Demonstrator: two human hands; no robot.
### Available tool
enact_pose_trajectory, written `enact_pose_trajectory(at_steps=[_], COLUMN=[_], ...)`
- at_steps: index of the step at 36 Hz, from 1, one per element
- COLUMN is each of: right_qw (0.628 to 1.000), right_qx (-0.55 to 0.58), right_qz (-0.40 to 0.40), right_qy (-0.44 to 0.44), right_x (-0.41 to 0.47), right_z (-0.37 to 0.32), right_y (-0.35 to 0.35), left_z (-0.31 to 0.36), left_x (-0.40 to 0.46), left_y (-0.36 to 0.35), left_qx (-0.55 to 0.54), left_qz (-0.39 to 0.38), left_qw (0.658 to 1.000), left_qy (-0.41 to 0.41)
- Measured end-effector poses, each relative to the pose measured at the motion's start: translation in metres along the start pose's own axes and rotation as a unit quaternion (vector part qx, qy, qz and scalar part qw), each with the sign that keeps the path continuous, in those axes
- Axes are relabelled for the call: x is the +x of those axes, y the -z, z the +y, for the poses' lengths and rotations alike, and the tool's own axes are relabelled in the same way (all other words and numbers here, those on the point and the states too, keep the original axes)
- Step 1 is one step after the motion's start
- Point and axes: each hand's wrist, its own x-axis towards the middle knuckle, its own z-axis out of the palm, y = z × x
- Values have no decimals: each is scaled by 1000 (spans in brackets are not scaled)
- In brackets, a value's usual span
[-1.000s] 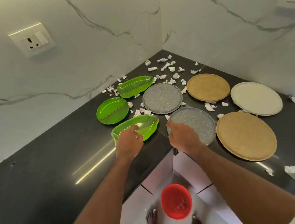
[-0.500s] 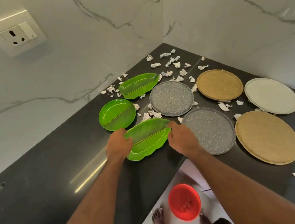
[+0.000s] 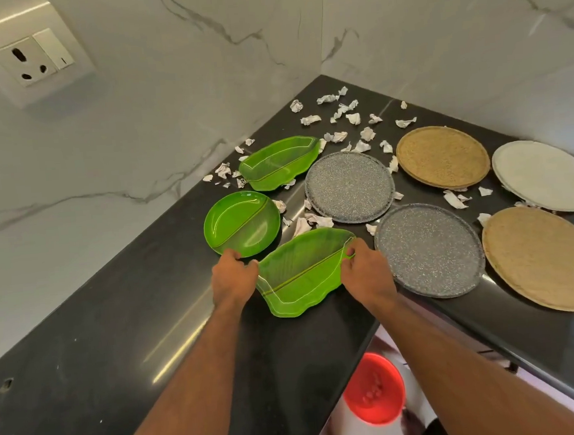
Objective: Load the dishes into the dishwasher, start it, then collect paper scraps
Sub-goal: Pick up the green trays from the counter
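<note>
Both hands are grasping the near leaf-shaped green plate: the left hand is curling round its left end, the right hand is pinching its right tip. A second ago only the left hand was on this plate, while the right was resting on the near grey speckled plate; the plate is now sitting closer to the edge of the black counter. The round green plate, far leaf plate and paper scraps are lying where they were.
</note>
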Motion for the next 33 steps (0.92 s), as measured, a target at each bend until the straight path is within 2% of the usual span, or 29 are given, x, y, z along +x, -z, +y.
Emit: enact_pose_trajectory(at_steps=[5,14,18,27,33], right_qw=[999,996,995,996,997], right_qx=[16,31,35,19,23], right_qz=[10,15,11,1,9], right_qy=[-47,-83,-98,-89,-70], right_x=[1,3,3,0,4], right_z=[3,3,4,7,-4], right_y=[-5,-9,-12,-16,-8], left_z=[0,2,-5,-10,-5], left_x=[10,12,15,13,11], left_y=[-4,-12,-16,-21,-20], left_qx=[-13,52,20,-12,-59], left_qz=[7,-13,-32,-132,-147], left_qw=[1000,999,999,989,983], left_qy=[25,-10,-34,-71,-90])
